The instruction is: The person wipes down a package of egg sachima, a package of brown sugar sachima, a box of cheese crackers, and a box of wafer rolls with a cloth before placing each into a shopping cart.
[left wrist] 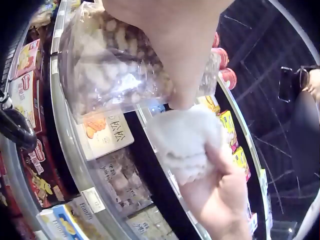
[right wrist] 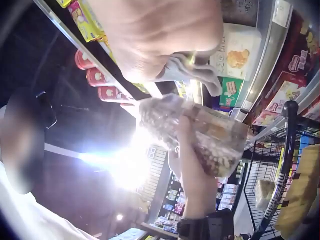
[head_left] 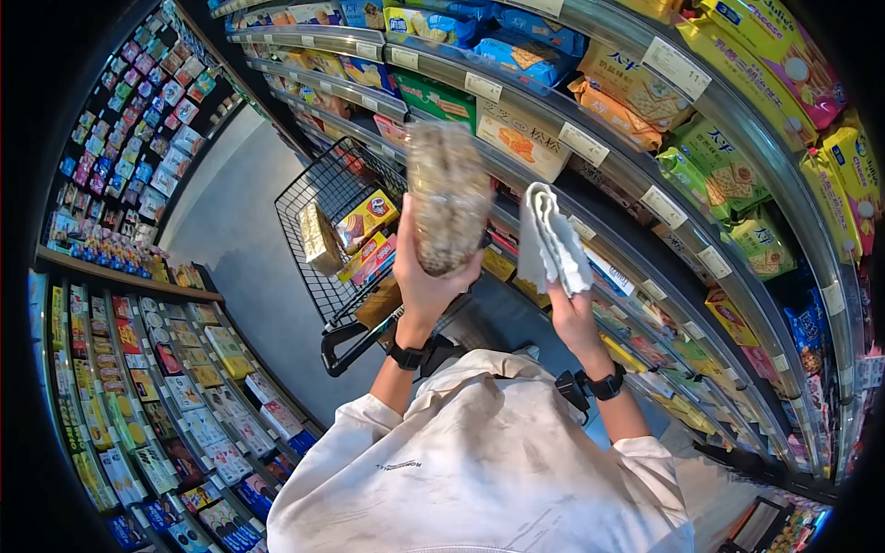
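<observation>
My left hand [head_left: 426,281] grips a clear plastic pack [head_left: 449,198] of beige, nubbly pieces and holds it upright before the shelves. Light glints off its crinkled film in the left wrist view, where the pack [left wrist: 115,75] fills the upper left. A folded white cloth [head_left: 553,244] is pinched in my right hand [head_left: 576,323], thumb on one side of the layers. From the left wrist, the cloth [left wrist: 187,142] appears just below the pack. In the right wrist view, the back of my right hand [right wrist: 160,40] hides much of the cloth [right wrist: 195,75].
A black wire shopping cart [head_left: 304,230] stands ahead to the left, with yellow boxes [head_left: 369,221] and a beige pack [head_left: 318,238] inside. Snack shelves [head_left: 590,147] curve along the right. More stocked shelves [head_left: 184,396] line the left, across the grey aisle floor [head_left: 217,198].
</observation>
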A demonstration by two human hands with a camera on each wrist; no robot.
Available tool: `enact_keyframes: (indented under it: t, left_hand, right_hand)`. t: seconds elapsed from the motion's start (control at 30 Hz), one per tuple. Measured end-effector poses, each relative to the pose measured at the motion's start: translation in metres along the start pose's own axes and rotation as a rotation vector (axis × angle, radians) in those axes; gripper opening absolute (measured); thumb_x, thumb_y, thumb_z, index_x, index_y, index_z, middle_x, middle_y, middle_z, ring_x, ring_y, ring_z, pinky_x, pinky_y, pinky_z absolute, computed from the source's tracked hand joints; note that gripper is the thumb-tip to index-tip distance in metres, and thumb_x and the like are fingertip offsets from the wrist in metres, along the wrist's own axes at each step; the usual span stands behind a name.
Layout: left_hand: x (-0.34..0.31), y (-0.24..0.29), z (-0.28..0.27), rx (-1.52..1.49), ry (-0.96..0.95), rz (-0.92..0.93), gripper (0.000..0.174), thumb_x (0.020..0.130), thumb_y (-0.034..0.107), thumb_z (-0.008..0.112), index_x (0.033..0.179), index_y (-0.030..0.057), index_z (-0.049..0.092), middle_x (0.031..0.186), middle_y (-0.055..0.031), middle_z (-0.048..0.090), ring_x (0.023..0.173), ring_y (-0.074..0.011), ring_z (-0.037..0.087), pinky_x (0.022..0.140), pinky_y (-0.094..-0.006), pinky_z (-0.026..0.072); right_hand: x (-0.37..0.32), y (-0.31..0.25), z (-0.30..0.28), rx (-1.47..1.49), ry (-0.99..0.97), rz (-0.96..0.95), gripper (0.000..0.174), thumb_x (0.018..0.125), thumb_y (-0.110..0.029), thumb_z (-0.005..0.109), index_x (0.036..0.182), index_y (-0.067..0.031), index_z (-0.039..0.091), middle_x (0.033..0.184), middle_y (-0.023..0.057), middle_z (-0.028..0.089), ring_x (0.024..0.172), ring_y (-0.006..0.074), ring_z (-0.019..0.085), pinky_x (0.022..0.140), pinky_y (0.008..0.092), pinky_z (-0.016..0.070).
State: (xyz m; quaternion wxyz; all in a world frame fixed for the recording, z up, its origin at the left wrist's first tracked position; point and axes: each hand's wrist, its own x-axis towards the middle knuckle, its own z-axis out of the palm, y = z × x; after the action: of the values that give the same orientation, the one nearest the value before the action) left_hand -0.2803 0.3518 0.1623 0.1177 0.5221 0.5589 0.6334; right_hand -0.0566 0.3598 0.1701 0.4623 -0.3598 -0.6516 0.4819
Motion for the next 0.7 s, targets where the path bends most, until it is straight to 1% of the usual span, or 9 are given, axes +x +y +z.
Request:
enact_keyframes:
  t: [0.07, 0.23, 0.27, 0.3, 0.4, 0.43, 0.5, 0.63, 0.7]
  left_hand:
    - [0.000, -0.002, -0.005, 0.212, -0.098, 0.293, 0.108, 0.062, 0.018, 0.091, 0.151, -0.0053, 0.035, 0.148, -0.0281, 0.047, 0.135, -0.0366, 0.051, 0.113, -0.0446, 0.0407]
    - [-0.007, -0.005, -0.031, 0.220, -0.197, 0.300, 0.108, 0.062, 0.023, 0.091, 0.151, -0.0031, 0.036, 0.152, -0.0296, 0.042, 0.141, -0.0433, 0.043, 0.115, -0.0495, 0.0376]
    - [-0.007, -0.008, -0.040, 0.300, -0.240, 0.341, 0.104, 0.062, 0.023, 0.090, 0.149, -0.0026, 0.041, 0.152, -0.0295, 0.041, 0.141, -0.0442, 0.042, 0.115, -0.0502, 0.0380]
    - [-0.007, -0.011, -0.050, 0.380, -0.285, 0.382, 0.099, 0.062, 0.023, 0.090, 0.147, -0.0021, 0.046, 0.152, -0.0294, 0.041, 0.141, -0.0451, 0.042, 0.114, -0.0509, 0.0384]
    - [-0.004, -0.017, -0.075, 0.451, -0.383, 0.395, 0.099, 0.058, 0.025, 0.089, 0.147, 0.0058, 0.050, 0.153, -0.0274, 0.042, 0.142, -0.0427, 0.042, 0.115, -0.0504, 0.0377]
    - [-0.004, -0.019, -0.083, 0.480, -0.442, 0.408, 0.100, 0.057, 0.027, 0.089, 0.148, 0.0087, 0.050, 0.153, -0.0265, 0.042, 0.142, -0.0423, 0.042, 0.115, -0.0501, 0.0371]
    - [-0.005, -0.023, -0.091, 0.477, -0.489, 0.386, 0.101, 0.057, 0.028, 0.090, 0.147, 0.0080, 0.051, 0.155, -0.0248, 0.041, 0.143, -0.0416, 0.041, 0.115, -0.0504, 0.0370]
    - [-0.004, -0.035, -0.101, 0.455, -0.456, 0.316, 0.099, 0.059, 0.027, 0.089, 0.148, 0.0077, 0.050, 0.155, -0.0247, 0.041, 0.143, -0.0421, 0.041, 0.114, -0.0506, 0.0372]
    - [-0.001, -0.041, -0.107, 0.453, -0.427, 0.278, 0.098, 0.060, 0.026, 0.089, 0.148, 0.0076, 0.049, 0.155, -0.0249, 0.041, 0.143, -0.0424, 0.041, 0.114, -0.0507, 0.0371]
  right_hand:
    - [-0.006, 0.003, 0.009, 0.010, -0.094, 0.030, 0.047, 0.103, -0.004, 0.050, 0.148, 0.0030, 0.040, 0.151, 0.0138, 0.045, 0.135, 0.0228, 0.044, 0.112, 0.0334, 0.0342]
    - [0.001, -0.007, 0.022, -0.201, 0.024, -0.122, 0.046, 0.099, 0.001, 0.052, 0.144, 0.0048, 0.044, 0.151, 0.0204, 0.045, 0.140, 0.0334, 0.043, 0.116, 0.0375, 0.0297]
    - [0.003, 0.005, 0.012, -0.812, 0.018, -0.541, 0.043, 0.098, 0.000, 0.052, 0.140, 0.0055, 0.049, 0.147, 0.0215, 0.049, 0.137, 0.0368, 0.046, 0.114, 0.0390, 0.0321]
    - [0.009, -0.014, 0.017, -0.351, 0.012, -0.118, 0.040, 0.097, 0.000, 0.053, 0.137, 0.0055, 0.053, 0.144, 0.0224, 0.051, 0.136, 0.0386, 0.046, 0.113, 0.0399, 0.0342]
    - [0.031, -0.029, 0.019, -0.323, -0.103, -0.063, 0.037, 0.096, 0.000, 0.053, 0.133, 0.0063, 0.055, 0.133, 0.0220, 0.060, 0.126, 0.0359, 0.057, 0.108, 0.0414, 0.0406]
    - [0.036, -0.029, 0.016, -0.567, -0.193, -0.160, 0.036, 0.096, 0.001, 0.053, 0.131, 0.0068, 0.055, 0.130, 0.0207, 0.063, 0.121, 0.0335, 0.061, 0.105, 0.0396, 0.0434]
    - [0.047, -0.036, 0.032, -0.273, -0.155, 0.121, 0.041, 0.094, 0.004, 0.051, 0.135, 0.0064, 0.054, 0.139, 0.0211, 0.058, 0.130, 0.0340, 0.056, 0.108, 0.0383, 0.0413]
    - [0.051, -0.040, 0.058, -0.452, -0.256, -0.127, 0.045, 0.096, -0.003, 0.051, 0.140, 0.0032, 0.051, 0.143, 0.0185, 0.056, 0.130, 0.0331, 0.054, 0.108, 0.0397, 0.0406]
    - [0.057, -0.054, 0.075, -0.360, -0.311, -0.223, 0.045, 0.097, -0.006, 0.047, 0.140, 0.0053, 0.051, 0.152, 0.0196, 0.048, 0.146, 0.0345, 0.040, 0.118, 0.0446, 0.0321]
